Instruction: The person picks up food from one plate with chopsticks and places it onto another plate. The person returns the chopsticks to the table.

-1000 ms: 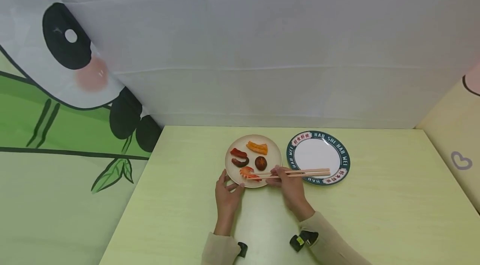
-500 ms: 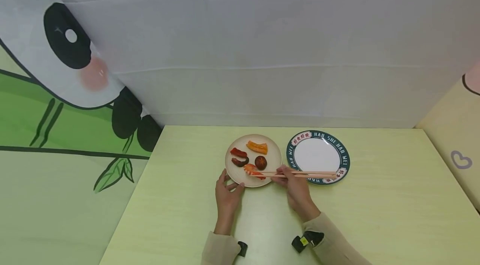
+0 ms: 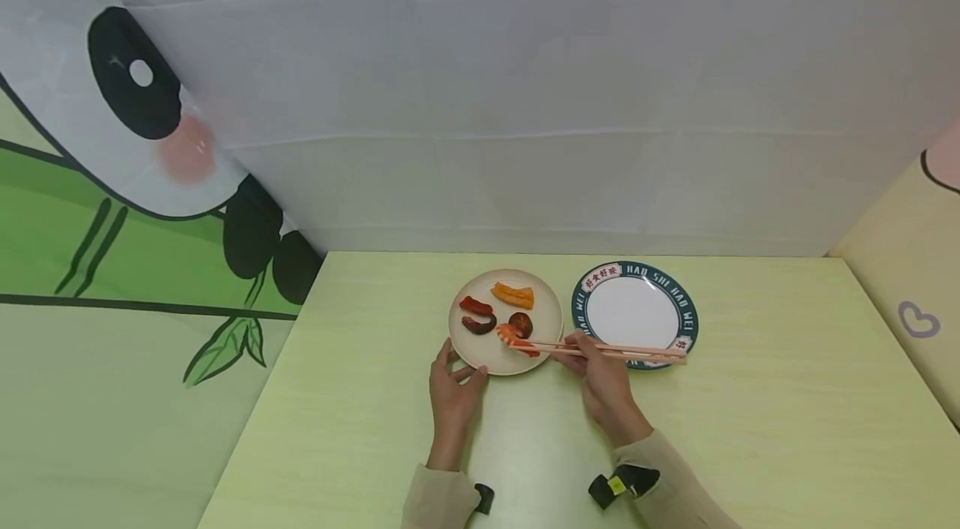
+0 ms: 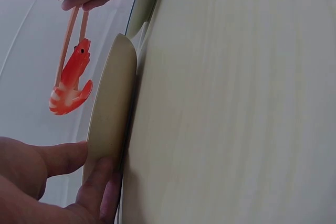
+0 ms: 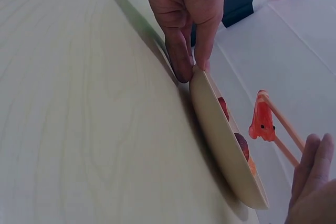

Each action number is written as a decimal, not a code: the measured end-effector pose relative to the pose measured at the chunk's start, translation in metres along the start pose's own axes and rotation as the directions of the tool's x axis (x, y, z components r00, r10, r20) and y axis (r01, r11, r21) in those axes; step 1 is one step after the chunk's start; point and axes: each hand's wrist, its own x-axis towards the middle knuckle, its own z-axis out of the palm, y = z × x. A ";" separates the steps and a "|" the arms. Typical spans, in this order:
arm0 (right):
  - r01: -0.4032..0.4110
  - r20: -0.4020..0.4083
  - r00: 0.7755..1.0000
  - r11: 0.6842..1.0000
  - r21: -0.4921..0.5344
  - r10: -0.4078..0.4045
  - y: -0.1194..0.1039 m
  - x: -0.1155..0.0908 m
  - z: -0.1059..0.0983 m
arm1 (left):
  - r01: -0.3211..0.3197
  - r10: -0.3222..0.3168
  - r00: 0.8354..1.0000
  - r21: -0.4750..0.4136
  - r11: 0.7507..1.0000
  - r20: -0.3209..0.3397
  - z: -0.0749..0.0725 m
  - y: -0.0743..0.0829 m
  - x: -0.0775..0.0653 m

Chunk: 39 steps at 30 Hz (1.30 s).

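Note:
My left hand (image 3: 455,400) pinches the near-left rim of a beige plate (image 3: 547,304), thumb and fingers at its edge. In my right hand (image 3: 609,387) is a pair of wooden chopsticks (image 3: 647,355). Their tips grip a red-orange shrimp (image 4: 73,77), which hangs above the plate in both wrist views. On the plate lie a brown mushroom cap (image 3: 523,319), partly behind the shrimp in the head view, a wavy orange-yellow strip (image 3: 513,296), a red piece (image 3: 476,306) and a dark curved piece (image 3: 478,326).
A white plate (image 3: 630,312) with a dark teal, lettered rim stands just right of the beige one; the chopsticks' rear ends overlap its near rim. Behind the pale wood-patterned table (image 3: 765,396) rises a white cloth backdrop (image 3: 525,112).
The shrimp, held in the chopsticks, has moved right and slightly up over the plate. My right hand has shifted right with it. My left hand stays at the rim.

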 end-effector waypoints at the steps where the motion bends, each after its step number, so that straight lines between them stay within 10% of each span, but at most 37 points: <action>1: -0.008 -0.006 1.000 1.000 0.002 0.008 -0.001 0.000 0.000 | 0.000 0.000 1.000 -0.002 1.000 0.000 0.000 -0.001 0.000; 39: 0.015 -0.050 0.999 0.987 0.162 -0.007 -0.026 -0.005 -0.028 | -0.014 0.014 1.000 -0.011 1.000 0.010 0.000 -0.006 0.004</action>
